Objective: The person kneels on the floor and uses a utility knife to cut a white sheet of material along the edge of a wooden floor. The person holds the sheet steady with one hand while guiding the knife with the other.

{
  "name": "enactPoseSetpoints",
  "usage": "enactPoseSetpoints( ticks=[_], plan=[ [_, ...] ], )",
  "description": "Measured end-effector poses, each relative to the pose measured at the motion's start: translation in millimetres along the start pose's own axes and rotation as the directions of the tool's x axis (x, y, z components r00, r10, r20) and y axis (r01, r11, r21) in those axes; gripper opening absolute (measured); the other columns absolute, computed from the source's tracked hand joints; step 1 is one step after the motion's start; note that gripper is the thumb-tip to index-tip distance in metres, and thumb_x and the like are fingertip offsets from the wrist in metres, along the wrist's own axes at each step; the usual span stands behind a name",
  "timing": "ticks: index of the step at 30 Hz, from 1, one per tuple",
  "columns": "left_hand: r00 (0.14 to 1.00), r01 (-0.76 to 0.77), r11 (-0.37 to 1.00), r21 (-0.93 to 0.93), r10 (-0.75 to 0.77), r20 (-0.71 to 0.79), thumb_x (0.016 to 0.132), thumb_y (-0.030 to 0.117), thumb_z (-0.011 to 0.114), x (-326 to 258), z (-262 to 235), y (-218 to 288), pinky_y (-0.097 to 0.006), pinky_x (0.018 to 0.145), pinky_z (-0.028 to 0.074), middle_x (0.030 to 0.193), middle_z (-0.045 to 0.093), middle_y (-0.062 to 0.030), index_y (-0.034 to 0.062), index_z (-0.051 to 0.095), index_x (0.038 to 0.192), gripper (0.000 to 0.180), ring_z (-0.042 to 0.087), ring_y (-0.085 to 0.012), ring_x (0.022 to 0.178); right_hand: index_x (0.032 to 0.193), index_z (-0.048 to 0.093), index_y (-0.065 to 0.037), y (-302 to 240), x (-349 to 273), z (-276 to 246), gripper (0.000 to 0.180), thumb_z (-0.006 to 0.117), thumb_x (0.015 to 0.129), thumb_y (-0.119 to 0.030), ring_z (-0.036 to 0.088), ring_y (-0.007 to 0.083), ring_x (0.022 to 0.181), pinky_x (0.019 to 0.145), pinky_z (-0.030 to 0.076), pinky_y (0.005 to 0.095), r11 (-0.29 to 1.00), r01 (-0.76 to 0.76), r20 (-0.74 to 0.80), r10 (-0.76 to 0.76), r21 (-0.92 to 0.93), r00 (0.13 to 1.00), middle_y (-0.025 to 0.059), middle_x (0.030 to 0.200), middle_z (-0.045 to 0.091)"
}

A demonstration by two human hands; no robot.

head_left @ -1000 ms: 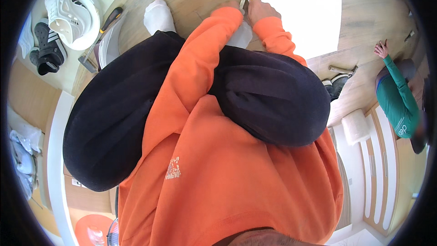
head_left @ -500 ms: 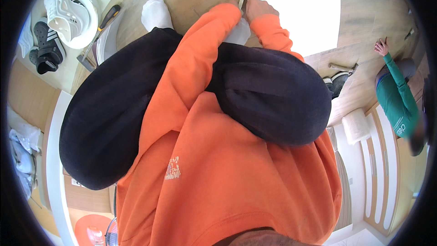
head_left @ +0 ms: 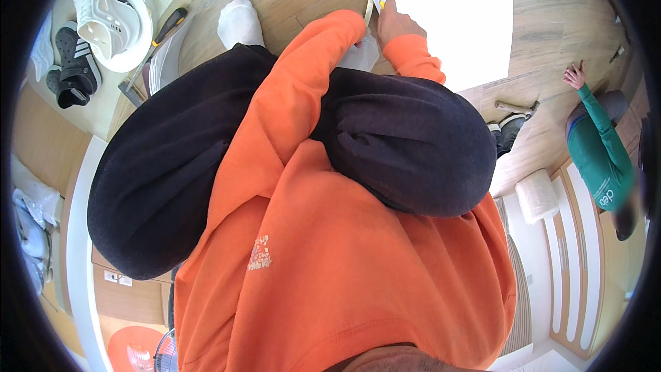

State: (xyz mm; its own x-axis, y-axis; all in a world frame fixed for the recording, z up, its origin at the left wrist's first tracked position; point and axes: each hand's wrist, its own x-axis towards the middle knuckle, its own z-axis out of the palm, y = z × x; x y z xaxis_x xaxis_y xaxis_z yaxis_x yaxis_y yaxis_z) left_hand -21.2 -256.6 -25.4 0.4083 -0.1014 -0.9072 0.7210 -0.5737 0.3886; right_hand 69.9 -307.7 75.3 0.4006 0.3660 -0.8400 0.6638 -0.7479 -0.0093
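My right hand (head_left: 401, 22) is closed at the left edge of a large white sheet (head_left: 447, 21) on the wood-look floor. In its fingers is a small yellow-and-white tool (head_left: 379, 4), its kind too small to make out. A thin pale strip (head_left: 370, 11) runs down beside it. My left hand (head_left: 359, 44) is mostly hidden beneath its orange cuff, near my white-socked foot (head_left: 363, 56); only a sliver of skin shows, so its grip stays unseen. My other socked foot (head_left: 240, 22) rests on the floor to the left.
At left lie a hammer (head_left: 170, 25) with a black-and-yellow handle, a pale coiled strip (head_left: 167, 58), white clogs (head_left: 103, 17) and dark clogs (head_left: 74, 62). Another hammer (head_left: 515, 107) lies right, by dark shoes (head_left: 511, 131). A person in green (head_left: 597, 145) stretches a hand (head_left: 574, 74) over the floor.
My left hand has drawn back toward me, away from the sheet's edge, and sits under its cuff. My right hand has shifted slightly toward me and right, still holding the small tool.
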Motion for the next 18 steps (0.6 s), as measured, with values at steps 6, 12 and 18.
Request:
enactPoseSetpoints(
  ticks=[6,12,18],
  plan=[
    [0.982,-0.142,0.989,0.046,0.135,0.134,0.08,0.028,0.053,-9.5,9.4,2.6,-0.038,0.065,0.047,0.071,0.067,-0.007,0.0086,0.068,0.092,0.028,0.063,-0.0246,0.066,0.106,0.042,-0.008,1.7,10.1,8.6,0.023,0.034,0.09,-0.022,0.062,0.0383,0.091,0.077,0.047,0.0469,1.0,0.011,0.002,-0.011,0.014,1.0,0.0215,0.095,0.064],
    [0.969,0.13,0.946,-0.298,-0.057,0.24,0.08,0.032,0.056,-4.2,7.2,-13.2,-0.035,0.069,0.048,0.08,0.068,-0.0065,0.0065,0.062,0.105,0.037,0.062,-0.0209,0.071,0.101,0.041,-0.011,27.3,-27.7,13.1,0.025,0.037,0.093,-0.035,0.059,0.0444,0.072,0.063,0.045,0.0522,0.986,0.089,-0.153,-0.067,0.139,0.986,0.0225,0.074,0.062],
    [0.888,-0.302,0.823,-0.48,0.06,-0.456,0.068,0.012,0.074,-23.3,-1.1,-7.5,-0.037,0.068,0.05,0.093,0.06,-0.0138,0.0092,0.035,0.127,0.07,0.061,-0.0229,0.075,0.099,0.039,-0.01,42.8,-30.6,16.0,0.025,0.037,0.092,-0.034,0.061,0.0427,0.069,0.061,0.046,0.0522,0.989,0.117,-0.233,-0.093,0.089,0.968,0.0213,0.071,0.062]
  ],
)
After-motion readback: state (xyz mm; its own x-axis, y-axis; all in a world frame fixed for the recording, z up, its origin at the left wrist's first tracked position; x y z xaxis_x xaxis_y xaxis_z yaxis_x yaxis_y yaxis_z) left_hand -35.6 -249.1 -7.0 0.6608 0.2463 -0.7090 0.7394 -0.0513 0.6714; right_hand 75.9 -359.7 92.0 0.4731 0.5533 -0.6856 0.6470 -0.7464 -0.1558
